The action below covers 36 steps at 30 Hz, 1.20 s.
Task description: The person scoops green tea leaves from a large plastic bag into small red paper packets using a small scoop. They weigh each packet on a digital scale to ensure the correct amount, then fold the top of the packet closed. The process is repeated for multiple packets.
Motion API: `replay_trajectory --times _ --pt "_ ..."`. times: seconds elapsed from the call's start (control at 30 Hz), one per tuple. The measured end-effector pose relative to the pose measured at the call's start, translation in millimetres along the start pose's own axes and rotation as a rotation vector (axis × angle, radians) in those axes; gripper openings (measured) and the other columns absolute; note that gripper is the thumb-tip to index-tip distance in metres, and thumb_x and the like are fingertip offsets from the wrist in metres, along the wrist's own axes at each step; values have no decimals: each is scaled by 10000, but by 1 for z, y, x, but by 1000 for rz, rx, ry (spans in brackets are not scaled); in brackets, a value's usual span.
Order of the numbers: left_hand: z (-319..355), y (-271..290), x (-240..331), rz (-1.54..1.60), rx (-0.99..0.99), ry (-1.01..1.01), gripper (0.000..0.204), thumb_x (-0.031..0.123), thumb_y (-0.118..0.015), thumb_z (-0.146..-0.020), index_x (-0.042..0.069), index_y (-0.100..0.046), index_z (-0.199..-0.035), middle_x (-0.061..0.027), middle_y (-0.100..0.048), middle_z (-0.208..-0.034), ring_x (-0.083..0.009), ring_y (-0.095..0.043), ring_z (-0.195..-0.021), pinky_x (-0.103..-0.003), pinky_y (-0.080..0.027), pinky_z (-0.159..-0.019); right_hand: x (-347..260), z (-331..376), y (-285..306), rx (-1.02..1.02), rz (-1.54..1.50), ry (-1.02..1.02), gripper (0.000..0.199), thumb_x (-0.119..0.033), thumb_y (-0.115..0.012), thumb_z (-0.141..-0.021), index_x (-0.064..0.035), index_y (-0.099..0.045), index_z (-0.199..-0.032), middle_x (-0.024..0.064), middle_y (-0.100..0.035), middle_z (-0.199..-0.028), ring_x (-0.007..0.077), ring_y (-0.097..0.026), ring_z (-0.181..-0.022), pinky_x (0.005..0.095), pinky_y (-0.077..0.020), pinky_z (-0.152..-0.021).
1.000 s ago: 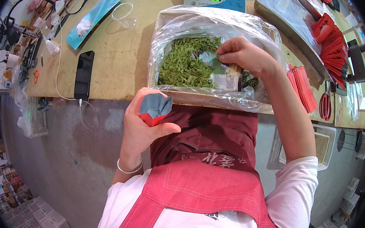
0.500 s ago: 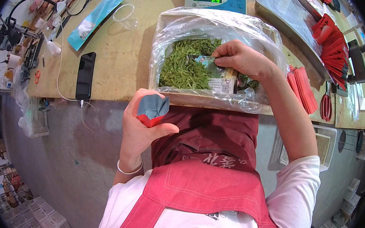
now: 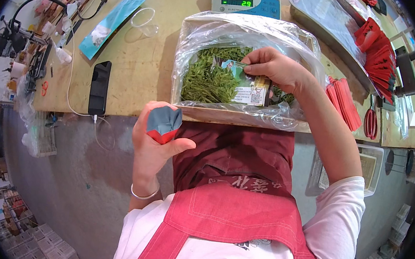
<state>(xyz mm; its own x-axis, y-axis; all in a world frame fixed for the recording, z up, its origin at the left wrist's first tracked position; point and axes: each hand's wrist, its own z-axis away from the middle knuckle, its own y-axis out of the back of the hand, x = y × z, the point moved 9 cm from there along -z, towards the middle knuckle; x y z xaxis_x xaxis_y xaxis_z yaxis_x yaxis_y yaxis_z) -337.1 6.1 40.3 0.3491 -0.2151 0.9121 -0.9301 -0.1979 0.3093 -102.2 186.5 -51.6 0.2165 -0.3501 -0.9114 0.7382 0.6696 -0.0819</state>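
through the head view i have the left hand [image 3: 154, 143] curled around a red pouch [image 3: 162, 124], its thumb pointing off to the right, free of the pouch. the pouch's mouth gapes upward, showing a grey-blue lining, and it sits by the near edge of the surface [image 3: 145, 72], left of the box.

i see the right hand [image 3: 274, 71] pinching a printed card [image 3: 249, 94] between thumb and fingertips; the card's lower part reaches down beside the green leaves [image 3: 210, 76]. these are heaped in a box [image 3: 236, 118] lined with clear plastic [image 3: 213, 26], mostly left of the card, with some leaves to its right.

behind the box i can make out a scale [image 3: 246, 4], its display lit green. flat red packets [image 3: 344, 103] lie right of the box, red-handled scissors [image 3: 370, 121] just beside them. on the left, a black phone [image 3: 99, 88] lies plugged into a white cable [image 3: 69, 79].
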Motion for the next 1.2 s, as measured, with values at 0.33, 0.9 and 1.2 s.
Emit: replay_trajectory --times 0.33,0.9,1.2 --pt "-1 6 1 -3 31 22 773 414 -1021 -593 52 -627 -1151 5 -622 -1014 -120 -585 -896 -279 -518 -831 -6 7 -10 9 106 -27 132 -103 -642 -1005 -2 -701 -1066 29 -679 -784 90 -614 -533 253 -496 -369" --pt "-24 4 19 -270 -18 -80 754 414 -1024 -598 68 -613 -1127 -26 -679 -940 -160 -654 -856 -313 -549 -800 -24 16 2 -81 -246 59 114 -12 -687 -963 44 -713 -1059 47 -744 -918 97 -703 -770 258 -584 -705" --pt "-65 -20 43 -395 -69 -180 718 347 -1011 -634 61 -597 -1147 -78 -654 -956 -241 -630 -833 -369 -542 -788 -59 54 29 183 -299 176 168 -22 -709 -947 48 -716 -1099 83 -756 -913 132 -735 -746 290 -615 -653"
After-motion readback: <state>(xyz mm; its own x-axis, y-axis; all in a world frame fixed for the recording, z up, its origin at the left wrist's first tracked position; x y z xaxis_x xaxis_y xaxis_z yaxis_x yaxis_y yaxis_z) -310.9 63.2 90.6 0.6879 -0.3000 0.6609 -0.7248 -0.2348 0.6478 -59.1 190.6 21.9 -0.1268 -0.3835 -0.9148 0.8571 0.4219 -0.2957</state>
